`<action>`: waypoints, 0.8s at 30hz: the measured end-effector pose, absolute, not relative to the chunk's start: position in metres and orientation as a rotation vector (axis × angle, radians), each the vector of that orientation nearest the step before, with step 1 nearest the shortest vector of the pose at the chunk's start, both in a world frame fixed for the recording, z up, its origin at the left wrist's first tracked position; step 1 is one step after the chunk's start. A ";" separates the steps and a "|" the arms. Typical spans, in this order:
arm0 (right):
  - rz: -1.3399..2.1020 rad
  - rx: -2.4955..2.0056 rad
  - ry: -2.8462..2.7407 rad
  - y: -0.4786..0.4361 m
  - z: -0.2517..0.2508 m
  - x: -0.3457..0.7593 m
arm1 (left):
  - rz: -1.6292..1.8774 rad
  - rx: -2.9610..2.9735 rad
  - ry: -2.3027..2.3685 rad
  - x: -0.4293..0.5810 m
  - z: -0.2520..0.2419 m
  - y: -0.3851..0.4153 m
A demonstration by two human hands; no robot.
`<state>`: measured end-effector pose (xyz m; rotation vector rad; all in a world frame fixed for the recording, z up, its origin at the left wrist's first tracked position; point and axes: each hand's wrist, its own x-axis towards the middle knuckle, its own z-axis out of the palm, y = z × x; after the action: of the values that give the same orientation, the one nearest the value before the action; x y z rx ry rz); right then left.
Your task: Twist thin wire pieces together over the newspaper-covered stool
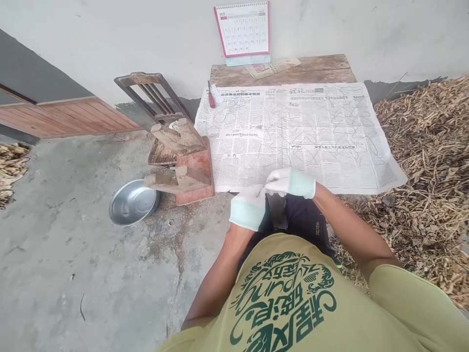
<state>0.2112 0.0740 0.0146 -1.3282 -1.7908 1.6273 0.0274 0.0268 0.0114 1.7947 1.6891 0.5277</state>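
My left hand (248, 201) and my right hand (280, 182), both in white gloves with pale mint cuffs, meet in front of my lap at the near edge of the newspaper (252, 168). Their fingertips are pressed together. A tiny dark strand seems to show between them, too small to name. The newspaper is spread over a wooden table (322, 68). Thin curved dark lines cover much of its print; whether they are drawn marks or fine strands, I cannot tell. At its far left lies a red-handled pointed tool (211, 100) beside a small white slip.
A pink-framed calendar (244, 32) leans on the wall behind the table. To the left are a wooden chair (154, 93), an overturned stool (196, 166) and a metal basin (134, 203) on concrete. Dry leaves and stalks (428, 142) are heaped on the right.
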 end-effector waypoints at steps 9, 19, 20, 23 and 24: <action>1.523 -1.160 -1.724 0.065 0.010 0.216 | 0.565 1.157 1.367 0.022 0.013 0.039; 1.591 -1.059 -1.756 0.060 0.015 0.210 | 0.543 1.175 1.160 0.004 0.007 0.034; 1.584 -1.067 -1.763 0.059 0.016 0.209 | 0.541 1.183 1.162 0.003 0.006 0.033; 1.503 -1.135 -1.813 0.057 0.019 0.205 | 0.536 1.187 1.184 0.002 0.006 0.032; 1.460 -1.160 -1.836 0.056 0.021 0.204 | 0.532 1.184 1.195 0.002 0.007 0.032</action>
<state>0.2039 0.0561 0.0205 -1.1601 -1.8362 1.4597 0.0021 0.0317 0.0070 1.1840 1.1952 0.5324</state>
